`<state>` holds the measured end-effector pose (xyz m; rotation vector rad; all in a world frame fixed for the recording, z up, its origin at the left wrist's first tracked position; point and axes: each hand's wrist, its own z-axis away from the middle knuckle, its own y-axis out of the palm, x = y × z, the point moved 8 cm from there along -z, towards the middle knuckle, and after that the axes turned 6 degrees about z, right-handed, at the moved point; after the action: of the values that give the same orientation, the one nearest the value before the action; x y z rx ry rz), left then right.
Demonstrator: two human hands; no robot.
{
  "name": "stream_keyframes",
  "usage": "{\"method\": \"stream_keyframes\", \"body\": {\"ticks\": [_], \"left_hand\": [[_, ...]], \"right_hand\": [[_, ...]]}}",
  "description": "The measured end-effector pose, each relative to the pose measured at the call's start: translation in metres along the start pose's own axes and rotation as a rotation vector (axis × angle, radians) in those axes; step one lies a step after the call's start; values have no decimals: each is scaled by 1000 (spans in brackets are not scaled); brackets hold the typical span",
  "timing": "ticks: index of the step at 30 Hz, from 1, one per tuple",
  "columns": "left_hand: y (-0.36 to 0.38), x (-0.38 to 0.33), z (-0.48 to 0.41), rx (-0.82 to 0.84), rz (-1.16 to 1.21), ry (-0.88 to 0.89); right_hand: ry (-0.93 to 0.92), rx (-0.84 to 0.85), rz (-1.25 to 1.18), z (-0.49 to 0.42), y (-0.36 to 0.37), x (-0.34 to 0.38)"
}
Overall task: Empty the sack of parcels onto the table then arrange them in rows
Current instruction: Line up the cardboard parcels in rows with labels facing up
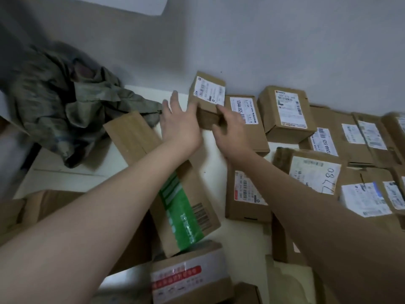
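Pressing a box (pixel 207 99) by the wall, the left hand (pixel 179 126) lies flat, fingers straight; the right hand (pixel 232 130) grips its near corner. Sack (pixel 65 102) lies crumpled on the tabletop (pixel 211 154).

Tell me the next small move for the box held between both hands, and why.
Probably lower the small box flat onto the table, flush against the 12V4A parcel. It looks tilted at the left end of the back row, with the left hand pressed flat to its side and the right hand gripping its near corner, so it likely just needs settling.
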<state>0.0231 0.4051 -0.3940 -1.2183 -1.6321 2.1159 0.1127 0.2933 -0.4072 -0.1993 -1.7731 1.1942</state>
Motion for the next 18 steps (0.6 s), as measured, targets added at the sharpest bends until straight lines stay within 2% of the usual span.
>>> {"method": "stream_keyframes", "body": {"ticks": [2, 5, 7, 9, 11, 14, 18], "left_hand": [[19, 11, -3, 175, 27, -100], [35, -2, -1, 338, 56, -6], [29, -9, 6, 284, 34, 28], [11, -11, 18, 146, -44, 39], [-12, -3, 31, 29, -87, -32], [-35, 30, 51, -60, -77, -206], [-43, 76, 79, -48, -10, -378]], "right_hand": [[-68, 34, 48, 4, 3, -2], [-112, 84, 116, 14, 6, -7], [-99, 36, 115, 26, -6, -9], [-39, 34, 92, 43, -19, -7], [2, 110, 43, 62, -21, 5], [-61, 178, 64, 90, -15, 45], [-33, 460, 264, 141, 29, 83]]}}
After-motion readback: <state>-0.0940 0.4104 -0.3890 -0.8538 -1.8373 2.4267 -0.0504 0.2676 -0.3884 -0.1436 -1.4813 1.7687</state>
